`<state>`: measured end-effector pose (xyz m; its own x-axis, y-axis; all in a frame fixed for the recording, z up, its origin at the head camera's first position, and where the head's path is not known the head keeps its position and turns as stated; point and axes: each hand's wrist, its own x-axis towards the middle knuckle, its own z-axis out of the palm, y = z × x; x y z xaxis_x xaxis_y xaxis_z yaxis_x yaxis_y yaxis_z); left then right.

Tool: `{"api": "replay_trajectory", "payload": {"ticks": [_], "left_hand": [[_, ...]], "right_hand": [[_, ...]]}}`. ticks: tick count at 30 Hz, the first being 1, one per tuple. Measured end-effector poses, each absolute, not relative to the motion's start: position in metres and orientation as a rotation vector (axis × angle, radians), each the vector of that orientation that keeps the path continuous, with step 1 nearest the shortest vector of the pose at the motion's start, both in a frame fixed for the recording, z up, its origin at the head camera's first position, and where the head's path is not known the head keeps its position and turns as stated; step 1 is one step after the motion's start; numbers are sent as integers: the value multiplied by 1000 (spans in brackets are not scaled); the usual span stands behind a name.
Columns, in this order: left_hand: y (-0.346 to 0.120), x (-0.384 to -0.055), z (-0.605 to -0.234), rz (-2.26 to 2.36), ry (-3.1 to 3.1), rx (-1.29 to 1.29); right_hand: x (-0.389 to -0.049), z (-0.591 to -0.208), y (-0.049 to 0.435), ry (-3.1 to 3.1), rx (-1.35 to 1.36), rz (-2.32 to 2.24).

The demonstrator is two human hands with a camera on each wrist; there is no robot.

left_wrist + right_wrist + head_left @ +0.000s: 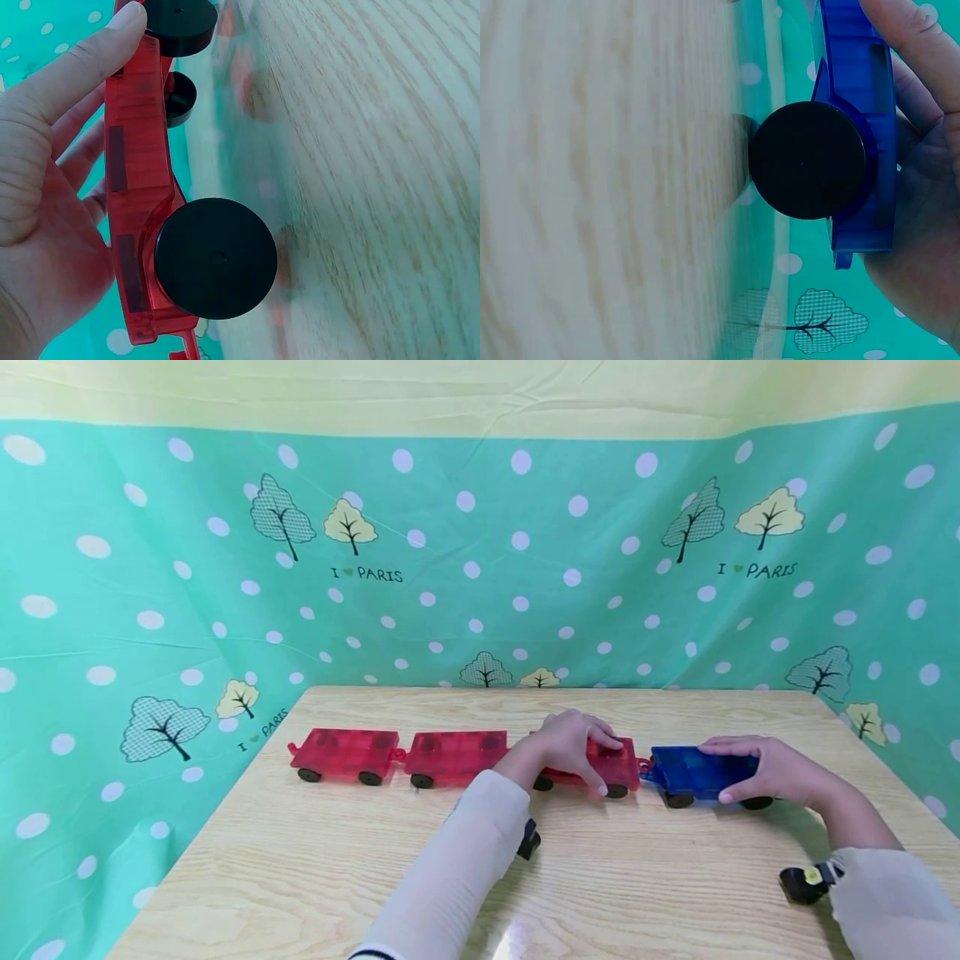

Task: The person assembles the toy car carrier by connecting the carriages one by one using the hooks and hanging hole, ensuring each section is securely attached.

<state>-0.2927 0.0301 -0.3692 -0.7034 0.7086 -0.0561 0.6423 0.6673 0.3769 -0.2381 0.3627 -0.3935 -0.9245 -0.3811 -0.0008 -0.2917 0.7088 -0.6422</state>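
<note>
Three red translucent toy train cars stand in a row on the table, the left one (348,753) and middle one (456,756) joined by a small hook. My left hand (566,747) grips the rightmost red car (621,760), thumb on its near side; the left wrist view shows its black wheels (216,259) close up. At the right end of the row, my right hand (772,768) holds a blue train car (693,768) between thumb and fingers. The blue car's coupling meets the red car's hook (644,767); whether they are linked I cannot tell.
The wooden table (637,868) reaches back to a green dotted curtain (480,568) with tree prints. Black wrist cameras, the left one (529,841) and the right one (806,883), sit low over the tabletop.
</note>
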Motion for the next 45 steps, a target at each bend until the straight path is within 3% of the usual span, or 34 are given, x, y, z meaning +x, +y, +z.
{"api": "replay_trajectory", "payload": {"ticks": [35, 45], "left_hand": [[25, -282, -376, 497, 2658, 1112], [-4, -273, -372, 921, 2569, 1108]], "right_hand": [[-232, -391, 364, 2777, -538, -1027], [-228, -389, 363, 2821, -577, -1023]]}}
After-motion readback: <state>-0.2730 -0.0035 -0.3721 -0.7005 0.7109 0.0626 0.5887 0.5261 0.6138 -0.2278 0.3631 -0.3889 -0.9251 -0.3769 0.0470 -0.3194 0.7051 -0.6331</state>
